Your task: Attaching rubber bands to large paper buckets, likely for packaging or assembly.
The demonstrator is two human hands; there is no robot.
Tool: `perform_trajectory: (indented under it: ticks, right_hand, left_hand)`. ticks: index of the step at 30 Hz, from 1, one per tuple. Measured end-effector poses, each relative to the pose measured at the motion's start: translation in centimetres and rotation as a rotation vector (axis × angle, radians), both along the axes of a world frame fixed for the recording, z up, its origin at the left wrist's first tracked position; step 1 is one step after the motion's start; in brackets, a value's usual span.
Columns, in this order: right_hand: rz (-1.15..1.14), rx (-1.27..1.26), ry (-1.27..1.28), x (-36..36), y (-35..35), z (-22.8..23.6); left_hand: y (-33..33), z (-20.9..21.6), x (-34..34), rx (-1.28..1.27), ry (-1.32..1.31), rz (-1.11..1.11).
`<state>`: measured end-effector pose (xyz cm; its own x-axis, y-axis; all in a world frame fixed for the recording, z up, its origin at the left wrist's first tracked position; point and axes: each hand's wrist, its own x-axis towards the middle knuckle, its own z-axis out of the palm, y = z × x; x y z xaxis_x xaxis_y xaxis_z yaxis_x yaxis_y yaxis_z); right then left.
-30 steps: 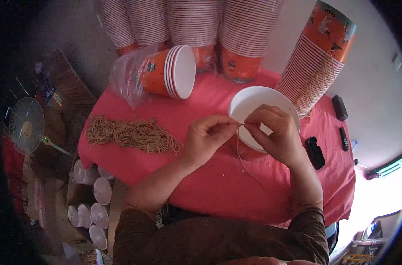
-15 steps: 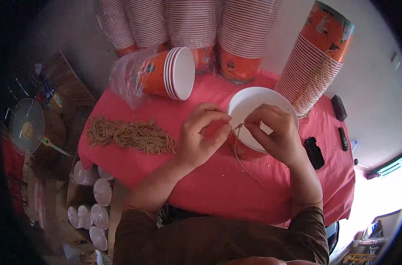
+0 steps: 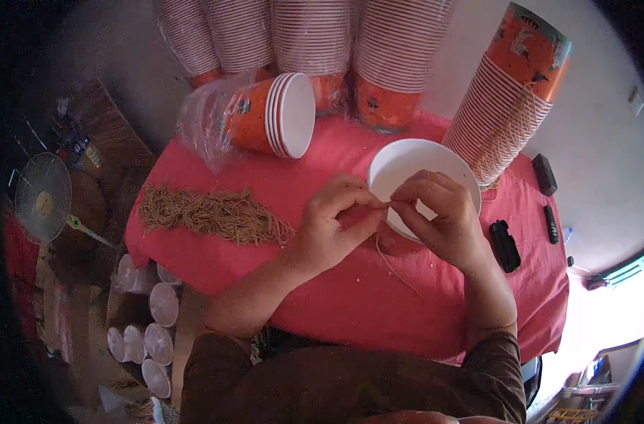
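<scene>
Over the near rim of an orange paper bucket with a white inside, my two hands meet fingertip to fingertip. My left hand pinches a thin tan string between thumb and forefinger. The right hand pinches the same string close beside it, and the fingertips hide the part between them. The string's loose end hangs down in front of the bucket toward the red cloth. Left of my left hand lies a bundle of tan strings.
A tall tilted stack of orange buckets stands at the right, strings draped over it. Wrapped bucket stacks line the back. A smaller bagged stack lies sideways on the red tablecloth. A black case sits at right.
My left hand has moved slightly right, and its thumb and forefinger have closed on the string beside my right fingertips. The right hand has barely moved.
</scene>
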<state>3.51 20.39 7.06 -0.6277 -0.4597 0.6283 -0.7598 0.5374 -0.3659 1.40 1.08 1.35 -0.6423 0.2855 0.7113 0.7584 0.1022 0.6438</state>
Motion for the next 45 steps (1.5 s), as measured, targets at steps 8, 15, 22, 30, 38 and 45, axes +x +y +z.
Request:
perform_trajectory:
  ticks: [8,15,22,30,38,45]
  right_hand:
    - [-0.004,-0.009,-0.03,-0.1,0.0,-0.1]
    - [-0.003,0.041,-0.014,-0.1,-0.1,0.0]
    - [0.001,0.052,-0.035,-0.1,0.0,-0.2]
    - [0.018,0.044,-0.031,-0.1,-0.1,-0.1]
    - [0.012,0.018,-0.016,-0.1,-0.1,-0.2]
    - [0.015,0.028,-0.006,-0.2,0.0,-0.3]
  left_hand:
    - [0.0,-0.4,0.5,0.116,-0.271,-0.108]
    - [-0.3,-0.1,0.6,0.238,-0.58,-0.277]
    - [-0.9,1.1,0.2,0.194,-0.895,-0.426]
    - [-0.2,-0.2,0.4,0.105,-0.53,-0.249]
    - [-0.4,-0.4,0.4,-0.046,-0.395,-0.115]
    - [-0.6,0.5,0.4,0.187,-0.61,-0.279]
